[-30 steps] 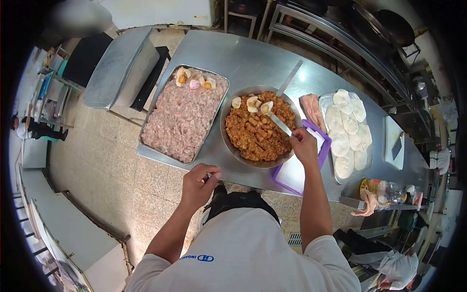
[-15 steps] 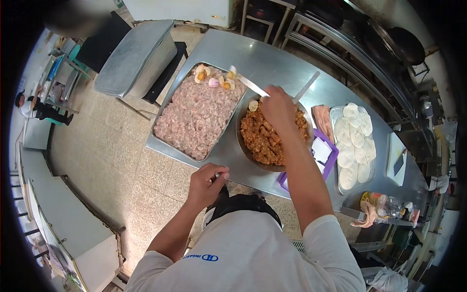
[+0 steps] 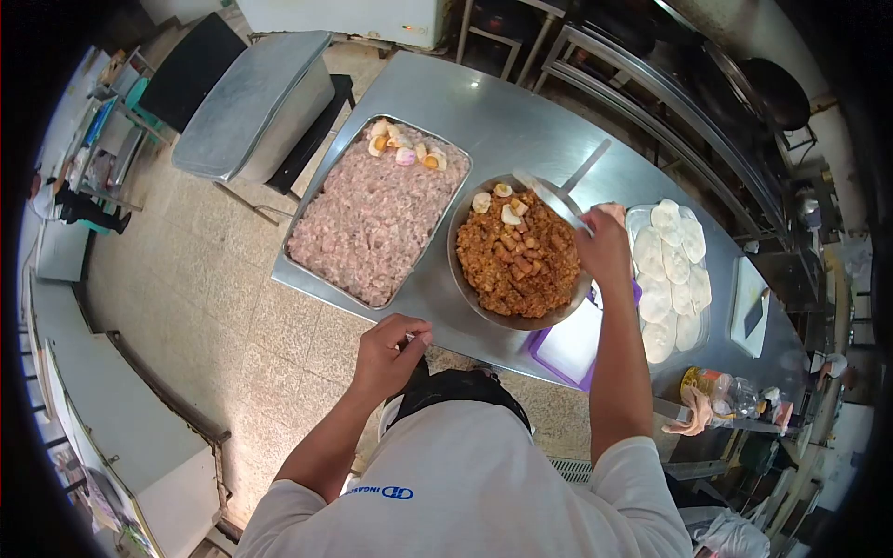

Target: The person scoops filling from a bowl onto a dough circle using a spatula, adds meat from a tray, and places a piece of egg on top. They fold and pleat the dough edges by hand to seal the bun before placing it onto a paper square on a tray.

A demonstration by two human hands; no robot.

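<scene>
My right hand (image 3: 605,244) is closed round a flat metal spatula (image 3: 554,199), whose blade hangs over a round bowl (image 3: 456,268) of brown cooked filling (image 3: 502,270). Pieces of boiled egg (image 3: 511,215) lie on the filling near the bowl's far side. Left of the bowl, a metal tray (image 3: 417,270) holds pale pink minced meat (image 3: 358,219), with egg pieces (image 3: 406,156) in its far right corner. My left hand (image 3: 391,356) hangs by the table's near edge, its fingers curled, with nothing visible in them.
Flat dough rounds (image 3: 672,270) lie on a tray at the right, beyond a purple-rimmed container (image 3: 567,349). Farther right are a white board (image 3: 750,307) with a knife and a plastic bottle (image 3: 735,392). A lidded metal chest (image 3: 244,107) stands at the left. Another person (image 3: 67,203) is far left.
My right hand and the spatula have moved right and toward me, from the tray's corner to over the bowl. More egg pieces now lie on the filling. My left hand has barely moved.
</scene>
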